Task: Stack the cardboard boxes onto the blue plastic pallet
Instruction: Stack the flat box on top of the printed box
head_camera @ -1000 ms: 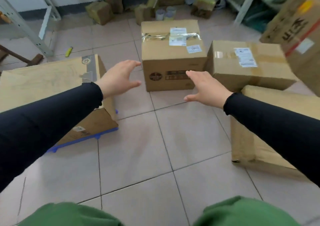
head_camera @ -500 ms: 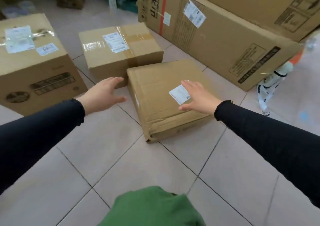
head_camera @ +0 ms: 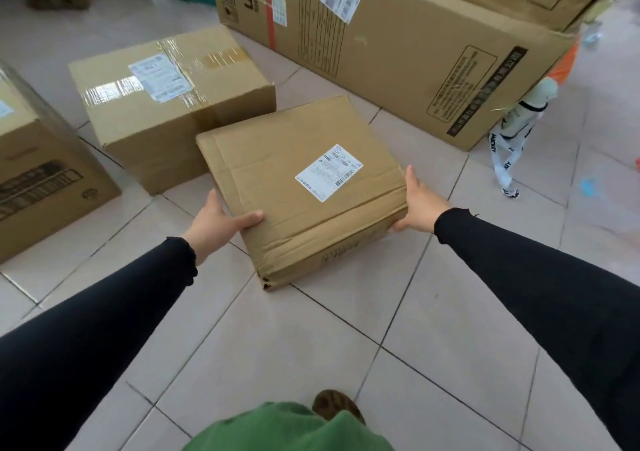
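Note:
A flat cardboard box (head_camera: 277, 173) with a white label on top lies on the tiled floor in front of me. My left hand (head_camera: 216, 224) grips its near-left edge, thumb on the top face. My right hand (head_camera: 417, 203) presses against its right side, fingers along the edge. The box still rests on the floor. Behind it stands a taped cardboard box (head_camera: 166, 104), and a taller printed box (head_camera: 38, 187) sits at the far left. The blue pallet is out of view.
A very large carton (head_camera: 398, 45) lies along the back right, another stacked above it. A white strap and bottle (head_camera: 512, 132) hang by its right corner. Bare tiles (head_camera: 311, 346) stretch between me and the box; my green-clad knees and a shoe show at the bottom.
My view swung right from the pallet area to the flat box. Both hands moved from hovering above it down onto its left and right sides.

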Tool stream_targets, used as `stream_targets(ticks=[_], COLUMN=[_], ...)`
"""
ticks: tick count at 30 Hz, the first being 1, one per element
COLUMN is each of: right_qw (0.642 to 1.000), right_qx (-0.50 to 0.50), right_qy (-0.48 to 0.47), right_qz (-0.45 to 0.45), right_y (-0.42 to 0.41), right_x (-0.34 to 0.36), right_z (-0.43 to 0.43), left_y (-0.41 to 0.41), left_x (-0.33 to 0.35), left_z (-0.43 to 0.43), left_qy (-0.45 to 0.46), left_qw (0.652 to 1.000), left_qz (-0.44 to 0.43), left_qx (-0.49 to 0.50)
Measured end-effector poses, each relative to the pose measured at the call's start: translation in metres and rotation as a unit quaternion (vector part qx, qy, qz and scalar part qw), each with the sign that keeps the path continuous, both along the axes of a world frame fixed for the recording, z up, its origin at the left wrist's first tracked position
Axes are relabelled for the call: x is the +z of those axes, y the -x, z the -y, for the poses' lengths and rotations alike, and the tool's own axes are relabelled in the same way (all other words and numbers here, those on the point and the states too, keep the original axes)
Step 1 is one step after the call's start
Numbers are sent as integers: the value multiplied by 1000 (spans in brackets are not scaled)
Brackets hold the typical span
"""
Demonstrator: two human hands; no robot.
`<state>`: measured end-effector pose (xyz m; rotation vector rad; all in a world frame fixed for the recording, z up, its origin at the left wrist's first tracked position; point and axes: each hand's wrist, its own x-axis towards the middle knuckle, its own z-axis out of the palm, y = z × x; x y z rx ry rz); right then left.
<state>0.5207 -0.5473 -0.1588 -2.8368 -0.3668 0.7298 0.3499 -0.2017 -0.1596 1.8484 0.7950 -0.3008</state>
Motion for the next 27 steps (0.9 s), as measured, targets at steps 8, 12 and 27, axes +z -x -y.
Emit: stream_targets(ticks=[8, 12, 27], right_qw=[999, 996, 934], right_qx=[10, 28, 201], right_qy=[-33, -53, -233], right_qz=[33, 63, 180], right_y=[18, 46, 86], right_x=[5, 33, 200], right_z=[1, 9, -201], left_y=[10, 46, 188], left_x=[4, 31, 224], left_z=[18, 18, -146], left_qy=[116, 118, -52], left_qw=[990, 987, 943], left_qz=[69, 110, 273], left_qx=[34, 27, 184])
